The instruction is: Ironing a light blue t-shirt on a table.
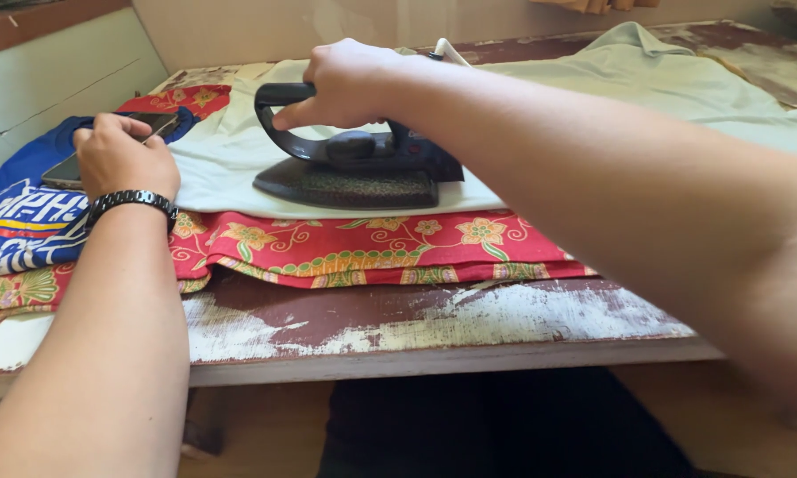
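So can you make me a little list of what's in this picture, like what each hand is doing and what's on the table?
right hand: grips the handle of the iron
iron: dark, flat on the white shirt
left hand: holds a phone over the blue shirt
wrist: black watch
under the shirts: red flowery cloth
table: wood, paint worn and peeling

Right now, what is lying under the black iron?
The black iron rests on a pale garment, which lies on a red floral cloth over the worn table. The fabric directly beneath its soleplate is covered.
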